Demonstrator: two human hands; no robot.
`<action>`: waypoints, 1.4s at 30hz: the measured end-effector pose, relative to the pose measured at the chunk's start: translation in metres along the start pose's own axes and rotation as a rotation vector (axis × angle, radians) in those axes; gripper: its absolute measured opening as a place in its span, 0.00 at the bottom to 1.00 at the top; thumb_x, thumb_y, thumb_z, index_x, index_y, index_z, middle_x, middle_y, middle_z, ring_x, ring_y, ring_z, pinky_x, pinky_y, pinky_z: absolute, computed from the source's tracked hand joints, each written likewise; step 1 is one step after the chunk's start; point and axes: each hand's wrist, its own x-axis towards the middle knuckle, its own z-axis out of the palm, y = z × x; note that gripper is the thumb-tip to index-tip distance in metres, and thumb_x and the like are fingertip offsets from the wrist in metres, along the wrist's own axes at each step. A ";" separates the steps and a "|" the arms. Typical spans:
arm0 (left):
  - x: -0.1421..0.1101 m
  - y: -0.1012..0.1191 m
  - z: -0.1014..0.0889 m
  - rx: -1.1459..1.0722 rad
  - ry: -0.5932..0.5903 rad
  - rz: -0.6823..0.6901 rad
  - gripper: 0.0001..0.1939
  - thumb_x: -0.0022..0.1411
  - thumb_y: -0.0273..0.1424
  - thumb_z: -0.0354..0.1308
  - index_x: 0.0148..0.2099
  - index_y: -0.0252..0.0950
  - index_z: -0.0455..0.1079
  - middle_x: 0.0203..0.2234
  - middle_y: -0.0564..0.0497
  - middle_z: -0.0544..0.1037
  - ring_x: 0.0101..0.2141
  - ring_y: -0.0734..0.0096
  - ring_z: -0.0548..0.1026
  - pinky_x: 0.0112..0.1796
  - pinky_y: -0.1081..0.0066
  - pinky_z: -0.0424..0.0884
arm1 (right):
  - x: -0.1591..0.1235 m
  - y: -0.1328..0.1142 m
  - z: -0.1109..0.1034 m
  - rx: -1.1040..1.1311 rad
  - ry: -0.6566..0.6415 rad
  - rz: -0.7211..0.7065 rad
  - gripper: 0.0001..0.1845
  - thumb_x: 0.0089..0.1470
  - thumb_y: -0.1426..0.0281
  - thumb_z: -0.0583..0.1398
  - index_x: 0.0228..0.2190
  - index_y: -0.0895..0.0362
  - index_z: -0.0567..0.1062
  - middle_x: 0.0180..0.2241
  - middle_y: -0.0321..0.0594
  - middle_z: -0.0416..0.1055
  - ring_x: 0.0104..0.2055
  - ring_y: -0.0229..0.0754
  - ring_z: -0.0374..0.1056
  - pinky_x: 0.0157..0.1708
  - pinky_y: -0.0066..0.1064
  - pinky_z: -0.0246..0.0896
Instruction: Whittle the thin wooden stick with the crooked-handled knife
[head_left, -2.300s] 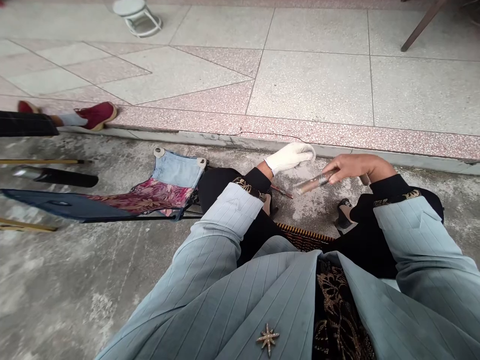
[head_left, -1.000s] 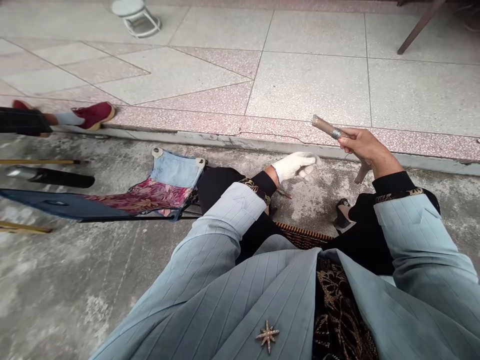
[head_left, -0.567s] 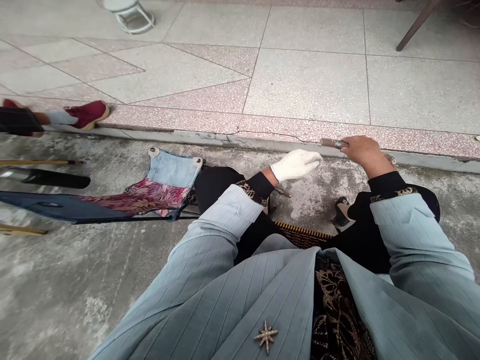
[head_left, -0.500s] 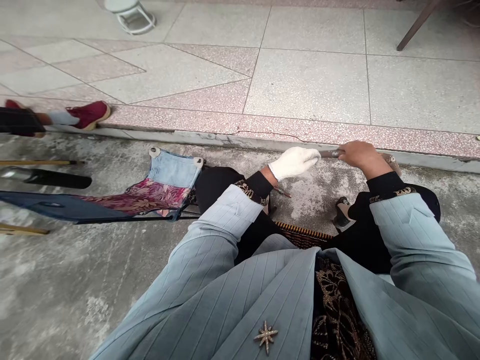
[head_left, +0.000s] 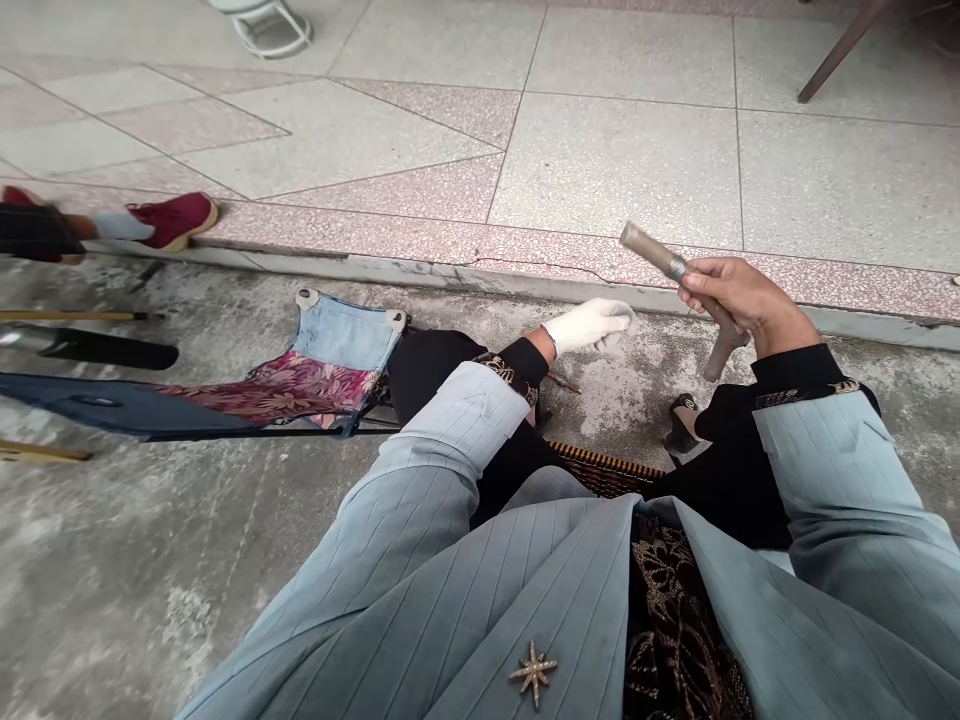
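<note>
My left hand [head_left: 587, 327] wears a white knit glove and is held low above the concrete, fingers pinched together. Whatever is in that pinch, if anything, is hidden, with only a faint pale blur at the fingertips. My bare right hand [head_left: 739, 298] is closed round a crooked wooden stick [head_left: 649, 248] with wire wound about it. Its straight end is raised toward the upper left, and its bent end points down below my wrist. Wood and glove are apart. Under my left wrist, a thin reddish stick-like thing [head_left: 564, 382] lies on the ground.
A folding chair [head_left: 322, 380] of denim and flowered cloth stands to my left, near a black cylinder [head_left: 112, 348]. Another person's red shoe [head_left: 176, 220] rests by the step edge [head_left: 465, 275]. A white stool [head_left: 274, 30] stands farther off. I sit on a woven seat [head_left: 607, 470].
My right hand has lifted the wooden stick from a level position at the left fingertips to a raised, tilted one. Earlier it rose and dropped likewise. My left hand stays nearly in place.
</note>
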 end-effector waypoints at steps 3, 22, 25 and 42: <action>-0.001 0.006 0.010 0.101 -0.027 0.102 0.12 0.66 0.36 0.49 0.40 0.33 0.70 0.23 0.55 0.67 0.22 0.79 0.63 0.25 0.77 0.61 | 0.009 0.008 0.004 -0.024 0.194 0.085 0.12 0.51 0.63 0.66 0.30 0.60 0.75 0.25 0.38 0.70 0.24 0.33 0.61 0.26 0.26 0.58; -0.003 0.017 -0.010 0.620 0.101 0.298 0.15 0.66 0.32 0.50 0.46 0.32 0.75 0.36 0.48 0.78 0.35 0.71 0.73 0.39 0.72 0.65 | 0.011 0.011 0.036 -0.665 -0.821 0.038 0.14 0.54 0.61 0.60 0.36 0.57 0.78 0.27 0.38 0.71 0.29 0.39 0.63 0.30 0.31 0.54; 0.000 0.010 -0.010 0.393 0.103 0.228 0.12 0.64 0.31 0.52 0.44 0.31 0.74 0.34 0.49 0.77 0.31 0.74 0.72 0.36 0.73 0.67 | 0.001 -0.002 0.027 -0.427 -0.697 -0.035 0.16 0.52 0.57 0.62 0.37 0.56 0.78 0.29 0.36 0.70 0.29 0.38 0.63 0.31 0.30 0.55; -0.009 0.019 0.008 -0.191 -0.148 0.166 0.20 0.59 0.47 0.60 0.37 0.33 0.72 0.21 0.54 0.69 0.18 0.82 0.60 0.22 0.76 0.59 | 0.019 0.014 0.011 -0.974 0.198 0.209 0.18 0.56 0.59 0.59 0.43 0.56 0.78 0.39 0.49 0.75 0.40 0.51 0.68 0.37 0.37 0.58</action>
